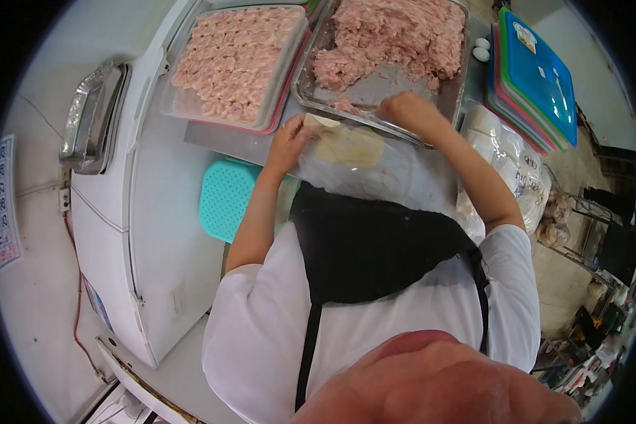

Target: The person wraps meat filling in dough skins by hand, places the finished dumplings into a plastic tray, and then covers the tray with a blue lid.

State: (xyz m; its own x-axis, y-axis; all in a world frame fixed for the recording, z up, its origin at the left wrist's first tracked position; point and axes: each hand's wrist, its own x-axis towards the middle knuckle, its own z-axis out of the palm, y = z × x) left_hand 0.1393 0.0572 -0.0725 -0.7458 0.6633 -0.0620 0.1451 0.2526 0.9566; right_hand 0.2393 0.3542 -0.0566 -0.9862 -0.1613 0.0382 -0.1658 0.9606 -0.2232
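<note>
Head view: a steel surface (215,138) beside a white freezer (162,233) carries a meat tray (374,88). Left hand (288,143) fingers grip a wrapper (319,121). I cannot tell how the right hand (408,109) fingers stand.

The left hand (288,143) holds a pale wrapper (320,122) just above a stack of wrappers (351,147) on the tabletop (219,136). The right hand (408,109) rests at the near rim of a metal tray (374,88) of minced meat (392,35); its grip is hidden. To the left, a plastic container (184,102) holds rows of filled pieces (237,56). Coloured lids (537,78) are stacked on the right, with two eggs (481,48) beside them.
</note>
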